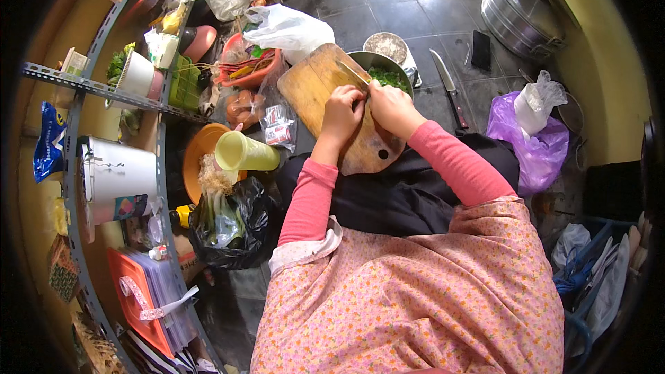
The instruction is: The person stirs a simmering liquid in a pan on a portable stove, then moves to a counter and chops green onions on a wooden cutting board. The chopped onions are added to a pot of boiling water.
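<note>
A wooden cutting board (306, 83) lies slanted before me, its end with the hole near my lap. Over the board my right hand (393, 109) is closed on a knife (354, 72), whose blade points up and to the left. My left hand (343, 114) rests on the board beside it, fingers curled; whether it holds anything is hidden. Just past the board's right edge, a metal bowl (358, 57) contains chopped green leaves (387, 78). A second knife (445, 74) with a dark handle lies on the floor tiles to the right.
Behind the bowl is a round container of pale contents (385, 47). A phone (480, 50), a purple plastic bag (540, 150) and a large metal pot (519, 15) are at right. Leftward stand a yellow-green plastic container (249, 150), a black bag of green onions (234, 218) and metal shelving (161, 166).
</note>
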Demonstrator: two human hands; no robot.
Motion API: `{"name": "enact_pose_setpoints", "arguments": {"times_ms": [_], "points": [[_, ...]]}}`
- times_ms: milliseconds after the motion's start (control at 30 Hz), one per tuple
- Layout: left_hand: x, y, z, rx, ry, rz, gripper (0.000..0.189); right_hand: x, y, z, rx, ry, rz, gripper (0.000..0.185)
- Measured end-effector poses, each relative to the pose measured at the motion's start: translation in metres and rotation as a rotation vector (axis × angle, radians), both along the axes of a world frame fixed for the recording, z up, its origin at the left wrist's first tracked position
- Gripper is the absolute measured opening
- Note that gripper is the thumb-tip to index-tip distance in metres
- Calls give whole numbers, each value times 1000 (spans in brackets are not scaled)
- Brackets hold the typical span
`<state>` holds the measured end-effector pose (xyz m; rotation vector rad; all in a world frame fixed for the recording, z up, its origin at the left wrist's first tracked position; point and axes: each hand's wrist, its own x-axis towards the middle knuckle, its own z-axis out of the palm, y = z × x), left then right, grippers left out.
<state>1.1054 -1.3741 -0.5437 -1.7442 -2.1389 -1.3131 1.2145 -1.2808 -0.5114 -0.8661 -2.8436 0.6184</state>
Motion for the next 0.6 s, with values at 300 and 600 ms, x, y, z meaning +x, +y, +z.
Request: {"name": "enact_pose_setpoints", "arguments": {"times_ms": [300, 600], "points": [[2, 9, 5, -77, -83, 17, 8, 31, 7, 7, 7, 68, -78, 17], [0, 10, 3, -53, -57, -23, 5, 7, 3, 2, 24, 33, -15, 14]]}}
